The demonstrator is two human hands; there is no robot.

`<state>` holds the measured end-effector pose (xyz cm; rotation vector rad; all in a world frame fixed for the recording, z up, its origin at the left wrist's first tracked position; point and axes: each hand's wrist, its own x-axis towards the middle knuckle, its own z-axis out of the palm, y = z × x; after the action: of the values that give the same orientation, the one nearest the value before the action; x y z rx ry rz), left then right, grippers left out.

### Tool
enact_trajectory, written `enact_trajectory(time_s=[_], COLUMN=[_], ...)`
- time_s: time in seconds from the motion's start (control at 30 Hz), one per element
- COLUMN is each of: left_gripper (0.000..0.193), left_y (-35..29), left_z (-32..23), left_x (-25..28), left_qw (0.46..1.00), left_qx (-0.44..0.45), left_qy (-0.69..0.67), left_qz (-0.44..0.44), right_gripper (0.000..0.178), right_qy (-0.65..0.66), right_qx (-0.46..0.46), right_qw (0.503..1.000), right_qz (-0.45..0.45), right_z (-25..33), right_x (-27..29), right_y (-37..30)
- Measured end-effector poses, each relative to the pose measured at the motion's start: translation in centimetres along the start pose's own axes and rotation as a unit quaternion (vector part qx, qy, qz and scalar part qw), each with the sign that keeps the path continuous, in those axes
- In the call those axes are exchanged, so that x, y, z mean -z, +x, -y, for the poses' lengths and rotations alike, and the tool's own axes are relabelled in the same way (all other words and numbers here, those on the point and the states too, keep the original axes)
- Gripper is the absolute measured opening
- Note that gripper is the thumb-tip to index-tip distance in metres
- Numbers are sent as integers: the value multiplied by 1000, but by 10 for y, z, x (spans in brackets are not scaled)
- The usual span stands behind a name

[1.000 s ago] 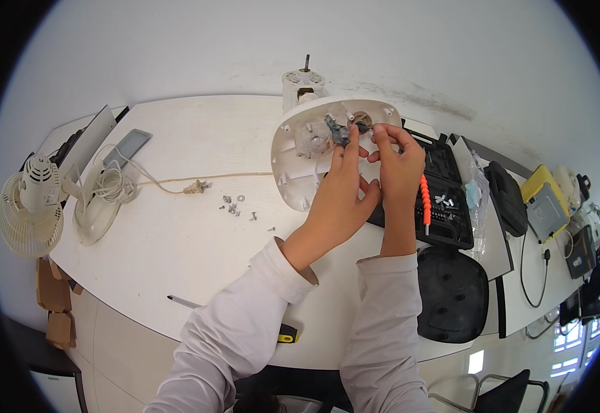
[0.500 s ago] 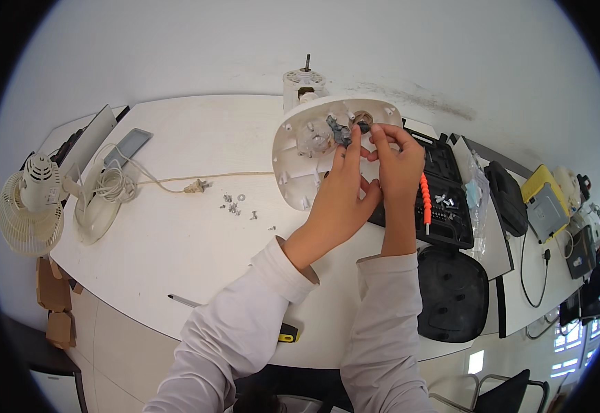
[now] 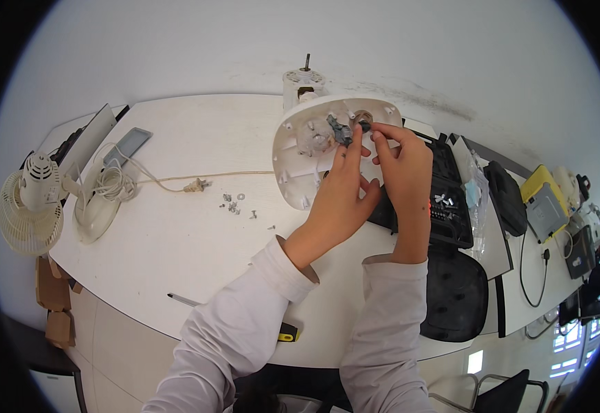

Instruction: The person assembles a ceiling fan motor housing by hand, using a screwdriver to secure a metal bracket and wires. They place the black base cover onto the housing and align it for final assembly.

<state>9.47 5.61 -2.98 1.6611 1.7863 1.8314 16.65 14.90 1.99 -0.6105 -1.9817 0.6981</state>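
A white fan base (image 3: 287,180) stands tilted at the far side of the table, its hollow underside facing me. Inside it are a clear plastic-covered lump (image 3: 314,140) and a grey bracket-like part (image 3: 338,128). My left hand (image 3: 338,199) reaches into the hollow, fingers stretched out and thumb apart, fingertips against the inner parts. My right hand (image 3: 405,162) pinches a small dark piece (image 3: 365,126) beside a round opening near the upper right of the base. The left fingertips touch that piece or lie very close; its exact kind cannot be made out.
A fan motor housing (image 3: 303,86) rises behind the base. Loose screws (image 3: 231,205) and a plug (image 3: 195,185) lie to the left. Further left is a small fan (image 3: 35,199). A black toolbox (image 3: 448,206) is on the right; a yellow-black tool (image 3: 287,333) sits near the front edge.
My right hand has shifted slightly right, its wrist now covering the orange flexible shaft by the toolbox. The left hand and the fan base have stayed nearly still.
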Motion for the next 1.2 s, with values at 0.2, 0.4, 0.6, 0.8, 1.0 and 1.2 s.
enact_trajectory(time_s=[0.2,0.4,0.6,0.8,1.0,1.2], left_gripper=[88,86,86,89,90,89], left_y=[-1,-1,0,0,0,0], left_z=[3,1,-4,-3,-5,-2], left_x=[-1,-1,1,2,2,2], left_qw=[1000,1000,1000,1000,1000,1000], left_qx=[-12,-11,-3,2,11,5], left_qy=[2,2,-1,-2,-3,2], left_qz=[-5,-7,0,1,6,6], right_gripper=[21,22,25,27,26,25], right_qy=[10,26,27,45,38,17], right_qx=[6,-7,-27,-35,-42,-43], right_qw=[1000,999,999,997,997,998], right_qz=[9,21,40,44,46,41], right_z=[0,0,1,2,3,4], right_x=[3,4,7,5,5,5], right_y=[1,0,1,1,1,0])
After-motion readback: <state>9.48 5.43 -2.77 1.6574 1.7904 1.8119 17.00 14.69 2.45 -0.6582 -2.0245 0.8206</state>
